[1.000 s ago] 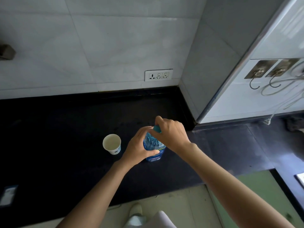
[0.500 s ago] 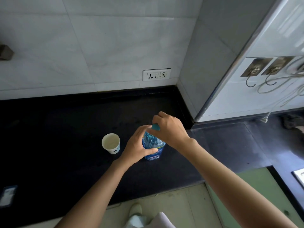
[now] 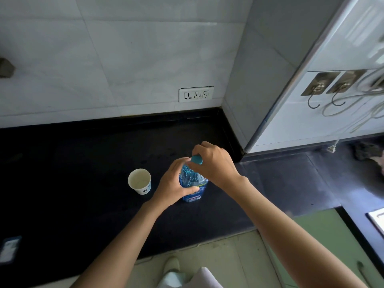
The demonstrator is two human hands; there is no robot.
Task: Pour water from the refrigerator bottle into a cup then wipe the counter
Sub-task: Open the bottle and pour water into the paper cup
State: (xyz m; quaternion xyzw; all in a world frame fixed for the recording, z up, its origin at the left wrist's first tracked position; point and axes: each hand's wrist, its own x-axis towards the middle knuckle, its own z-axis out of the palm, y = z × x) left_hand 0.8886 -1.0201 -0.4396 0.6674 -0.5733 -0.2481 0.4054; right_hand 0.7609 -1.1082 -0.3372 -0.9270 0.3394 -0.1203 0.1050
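Bottle (image 3: 193,183) upright on the black table (image 3: 83,183), long axis vertical, near the middle toward the front edge. Left hand (image 3: 173,183) wrapped round the bottle's body, fingers curled on it. Right hand (image 3: 214,163) directly above, fingers pinching the teal cap (image 3: 196,159). Cup (image 3: 139,181) open-mouthed just left of the left hand, apart from the bottle. Cap likely being unscrewed; pour leftward afterwards.

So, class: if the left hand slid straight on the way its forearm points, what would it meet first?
The blue bottle: the left hand already grips its body. Beyond it, probably the right hand on the cap.
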